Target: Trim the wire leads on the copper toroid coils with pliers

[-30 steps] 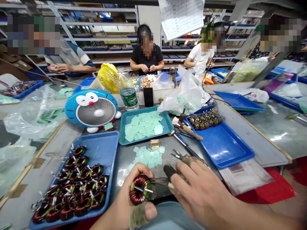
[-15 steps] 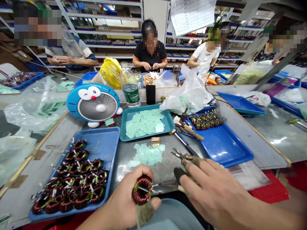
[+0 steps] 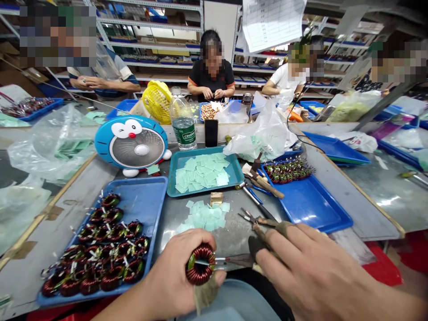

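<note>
My left hand [image 3: 170, 272] is shut around a copper-wound toroid coil [image 3: 200, 264], which shows its round face with a green core and a thin wire across the hole. My right hand [image 3: 310, 272] grips black-handled pliers [image 3: 254, 247], and their slim metal jaws [image 3: 230, 260] reach left to the coil. Both jaw tips sit at the coil's edge, and the contact is partly hidden. Worn finger covers show on my left thumb and right fingers.
A blue tray [image 3: 147, 200] of wound coils lies left; another [image 3: 310, 205] lies right. Loose green paper squares [image 3: 200, 218] sit on the bench, beside a teal tray [image 3: 203, 154] of more squares. Hand tools [image 3: 257, 218] lie ahead. Co-workers sit opposite.
The coil has turned to face me more and moved slightly right. My right hand has shifted right and the pliers have stayed at the coil.
</note>
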The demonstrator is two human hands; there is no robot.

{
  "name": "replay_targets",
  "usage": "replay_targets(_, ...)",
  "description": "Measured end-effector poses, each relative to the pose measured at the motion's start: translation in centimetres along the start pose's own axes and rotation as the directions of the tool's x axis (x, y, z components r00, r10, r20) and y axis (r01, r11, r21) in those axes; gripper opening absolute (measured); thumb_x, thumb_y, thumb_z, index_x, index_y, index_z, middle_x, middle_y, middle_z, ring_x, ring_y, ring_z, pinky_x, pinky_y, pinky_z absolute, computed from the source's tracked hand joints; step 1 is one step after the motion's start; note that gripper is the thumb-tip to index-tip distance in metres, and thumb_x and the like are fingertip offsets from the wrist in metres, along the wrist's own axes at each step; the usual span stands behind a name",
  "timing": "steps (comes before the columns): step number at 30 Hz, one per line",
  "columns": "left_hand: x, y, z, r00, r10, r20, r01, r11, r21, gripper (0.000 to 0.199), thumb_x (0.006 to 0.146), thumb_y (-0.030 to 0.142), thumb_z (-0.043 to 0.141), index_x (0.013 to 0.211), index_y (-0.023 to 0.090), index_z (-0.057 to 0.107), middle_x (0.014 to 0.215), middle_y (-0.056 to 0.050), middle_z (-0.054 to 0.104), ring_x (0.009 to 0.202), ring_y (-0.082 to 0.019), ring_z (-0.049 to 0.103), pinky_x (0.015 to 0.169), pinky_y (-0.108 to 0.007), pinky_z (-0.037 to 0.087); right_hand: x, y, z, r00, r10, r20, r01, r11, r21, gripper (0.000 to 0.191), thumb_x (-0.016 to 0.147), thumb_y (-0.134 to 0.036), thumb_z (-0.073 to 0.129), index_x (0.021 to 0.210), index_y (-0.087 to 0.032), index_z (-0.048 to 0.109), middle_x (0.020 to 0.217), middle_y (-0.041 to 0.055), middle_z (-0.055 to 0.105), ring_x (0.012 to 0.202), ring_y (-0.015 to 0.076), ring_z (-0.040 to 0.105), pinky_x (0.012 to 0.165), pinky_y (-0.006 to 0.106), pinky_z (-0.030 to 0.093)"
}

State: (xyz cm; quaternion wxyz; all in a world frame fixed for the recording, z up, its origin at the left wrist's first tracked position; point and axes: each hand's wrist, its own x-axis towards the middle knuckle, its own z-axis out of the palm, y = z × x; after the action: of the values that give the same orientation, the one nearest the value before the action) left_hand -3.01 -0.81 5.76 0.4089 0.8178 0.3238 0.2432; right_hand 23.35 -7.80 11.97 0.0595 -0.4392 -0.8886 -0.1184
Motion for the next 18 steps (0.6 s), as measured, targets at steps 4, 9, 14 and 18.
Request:
replay_targets(4, -0.6, -1.0, 0.2, 0.997, -0.073, 0.031, 0.079, 0.955, -0.287, 0.038, 0.08, 0.038, 0.078, 0.107, 0.027, 0.053, 0.083, 0.005, 0.054, 0.068, -0.014, 0.048, 0.062, -0.023, 0.039, 0.0, -0.5, 1.8, 0.989, 0.103, -0.102, -0.094, 0.992, 0.086, 0.005, 0.09, -0.021, 0.06, 0.092, -0.026, 0.061, 0.099, 0.0055, 0.071, 0.085, 0.0269, 0.058, 0.086, 0.043, 0.039)
replay_targets(9, -1.2, -1.8, 1.5, 0.991, -0.129, 0.047, 0.132, 0.812, -0.569, 0.053, 0.081, 0.044, 0.081, 0.119, 0.031, 0.046, 0.107, -0.001, 0.055, 0.091, -0.019, 0.055, 0.074, -0.027, 0.043, 0.4, -1.3, 4.4, 0.97, 0.147, -0.193, -0.122, 0.983, 0.135, 0.006, 0.091, -0.02, 0.058, 0.095, -0.023, 0.061, 0.107, 0.0101, 0.07, 0.089, 0.0295, 0.055, 0.091, 0.045, 0.037)
replay_targets(14, -1.6, -1.7, 2.2, 0.989, -0.143, 0.046, 0.138, 0.746, -0.652, 0.057, 0.081, 0.047, 0.083, 0.118, 0.029, 0.044, 0.106, -0.002, 0.053, 0.092, -0.019, 0.053, 0.073, -0.027, 0.041, 0.7, -1.4, 4.1, 0.982, 0.114, -0.153, -0.1, 0.99, 0.099, 0.007, 0.089, -0.022, 0.062, 0.095, -0.024, 0.059, 0.107, 0.0094, 0.069, 0.084, 0.0282, 0.051, 0.087, 0.044, 0.035)
replay_targets(18, -1.5, -1.1, 2.7, 0.989, -0.141, 0.043, 0.137, 0.77, -0.623, 0.058, 0.08, 0.051, 0.083, 0.115, 0.028, 0.044, 0.106, -0.003, 0.054, 0.094, -0.02, 0.054, 0.077, -0.03, 0.042, 1.0, -1.5, 4.1, 0.985, 0.108, -0.133, -0.099, 0.992, 0.072, 0.009, 0.089, -0.023, 0.062, 0.096, -0.025, 0.058, 0.109, 0.0092, 0.068, 0.085, 0.028, 0.05, 0.088, 0.044, 0.034)
